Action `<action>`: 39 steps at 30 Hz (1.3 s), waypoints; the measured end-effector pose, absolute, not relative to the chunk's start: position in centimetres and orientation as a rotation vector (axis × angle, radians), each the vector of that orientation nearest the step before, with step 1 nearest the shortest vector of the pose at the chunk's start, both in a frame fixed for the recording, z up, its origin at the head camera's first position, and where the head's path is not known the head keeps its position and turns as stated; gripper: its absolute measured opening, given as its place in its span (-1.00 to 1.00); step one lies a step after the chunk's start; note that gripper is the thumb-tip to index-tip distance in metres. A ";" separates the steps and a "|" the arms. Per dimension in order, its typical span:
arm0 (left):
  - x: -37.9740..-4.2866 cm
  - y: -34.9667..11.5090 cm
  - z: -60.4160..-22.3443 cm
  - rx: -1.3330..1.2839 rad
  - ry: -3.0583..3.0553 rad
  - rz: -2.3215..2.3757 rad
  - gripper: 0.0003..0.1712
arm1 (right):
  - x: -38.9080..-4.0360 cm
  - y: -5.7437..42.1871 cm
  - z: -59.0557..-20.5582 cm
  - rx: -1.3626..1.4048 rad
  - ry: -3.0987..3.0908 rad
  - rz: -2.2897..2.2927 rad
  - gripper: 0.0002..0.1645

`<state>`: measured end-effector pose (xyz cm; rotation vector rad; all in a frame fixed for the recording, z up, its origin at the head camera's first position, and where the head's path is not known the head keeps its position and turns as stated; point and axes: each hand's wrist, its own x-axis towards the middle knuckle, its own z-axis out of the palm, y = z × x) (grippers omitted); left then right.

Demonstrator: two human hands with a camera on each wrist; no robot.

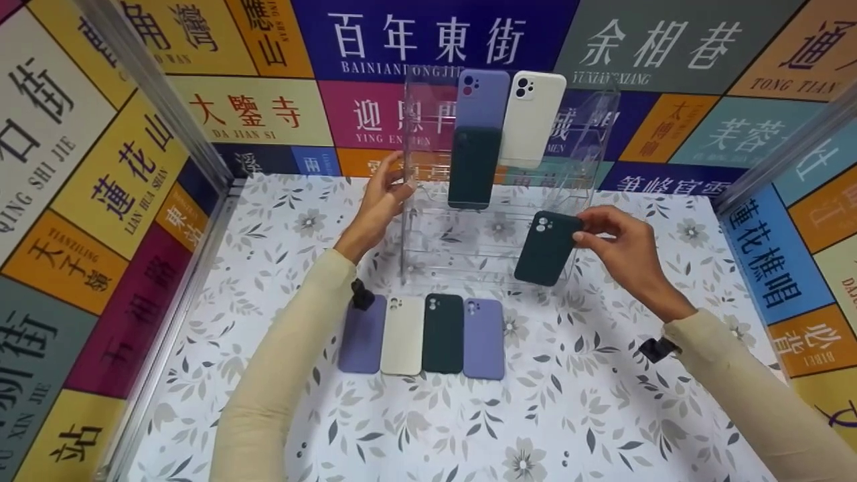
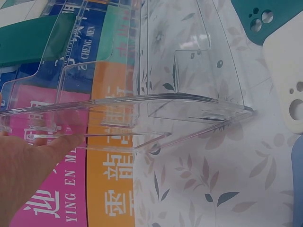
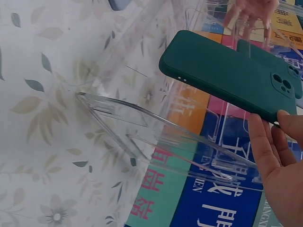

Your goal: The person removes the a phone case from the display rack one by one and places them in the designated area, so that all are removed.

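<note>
My right hand (image 1: 622, 244) pinches a dark green phone case (image 1: 546, 249) by its right edge near the camera holes. The case overlaps the lower right of a clear acrylic display stand (image 1: 462, 258) in the head view. My left hand (image 1: 380, 204) grips the stand's left side panel, thumb in front. On the stand, a purple case (image 1: 483, 100) leans upright behind another dark green case (image 1: 474, 171), with a white case (image 1: 533, 120) to their right. In the right wrist view, the pinched case (image 3: 222, 71) is tilted, thumb above and fingers beneath its edge.
Before the stand, a row lies flat on the flowered tabletop (image 1: 522, 428): a purple case (image 1: 361, 341), a cream case (image 1: 402, 338), a green case (image 1: 443, 335) and another purple case (image 1: 483, 341). Sign-printed walls (image 1: 248, 110) enclose the back and sides.
</note>
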<state>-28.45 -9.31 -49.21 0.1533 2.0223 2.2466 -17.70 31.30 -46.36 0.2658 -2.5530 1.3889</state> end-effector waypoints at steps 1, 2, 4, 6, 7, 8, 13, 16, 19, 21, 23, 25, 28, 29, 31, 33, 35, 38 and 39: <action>-28.4 -9.3 -49.2 0.150 2.021 2.246 -0.21 | -17.5 31.4 -46.6 0.269 -2.549 1.398 -0.62; -28.4 -9.3 -49.2 0.149 2.017 2.248 -0.21 | -17.4 31.5 -46.7 0.272 -2.547 1.404 -0.63; -28.4 -9.4 -49.2 0.145 2.014 2.251 -0.22 | -17.0 31.6 -47.0 0.281 -2.546 1.408 -0.63; -28.4 -9.4 -49.2 0.147 2.013 2.255 -0.22 | -16.7 31.7 -47.2 0.289 -2.547 1.408 -0.63; -28.4 -9.4 -49.2 0.148 2.015 2.256 -0.23 | -16.6 31.7 -47.4 0.294 -2.549 1.406 -0.63; -28.4 -9.4 -49.2 0.149 2.018 2.256 -0.23 | -16.4 31.8 -47.5 0.297 -2.551 1.403 -0.63; -28.4 -9.4 -49.3 0.142 2.023 2.248 -0.23 | -15.9 31.9 -48.1 0.300 -2.552 1.418 -0.65; -28.4 -9.4 -49.2 0.139 2.019 2.253 -0.25 | -15.6 32.0 -48.5 0.304 -2.549 1.426 -0.66; -28.4 -9.3 -49.1 0.144 2.017 2.260 -0.26 | -15.3 32.1 -48.9 0.318 -2.542 1.454 -0.67; -28.4 -9.3 -49.0 0.146 2.020 2.259 -0.27 | -15.1 32.2 -49.3 0.329 -2.540 1.470 -0.67; -28.4 -9.2 -49.0 0.144 2.022 2.258 -0.27 | -15.0 32.3 -49.6 0.336 -2.545 1.481 -0.68; -28.4 -9.2 -49.0 0.140 2.022 2.256 -0.26 | -14.8 32.4 -50.0 0.340 -2.552 1.490 -0.68; -28.4 -9.2 -49.1 0.139 2.020 2.257 -0.26 | -14.5 32.5 -50.6 0.337 -2.558 1.519 -0.69; -28.4 -9.2 -49.1 0.140 2.019 2.258 -0.26 | -14.4 32.5 -50.8 0.336 -2.558 1.535 -0.69; -28.5 -9.2 -49.2 0.143 2.018 2.259 -0.26 | -14.1 32.4 -51.0 0.327 -2.562 1.566 -0.69; -28.5 -9.2 -49.2 0.140 2.016 2.255 -0.26 | -13.8 32.4 -51.2 0.319 -2.571 1.590 -0.68; -28.4 -9.3 -49.2 0.142 2.014 2.253 -0.25 | -13.6 32.3 -51.4 0.307 -2.589 1.596 -0.66; -28.4 -9.3 -49.2 0.142 2.012 2.247 -0.24 | -13.3 32.3 -51.9 0.292 -2.616 1.588 -0.65; -28.4 -9.3 -49.2 0.145 2.012 2.246 -0.23 | -13.3 32.3 -52.0 0.288 -2.623 1.586 -0.65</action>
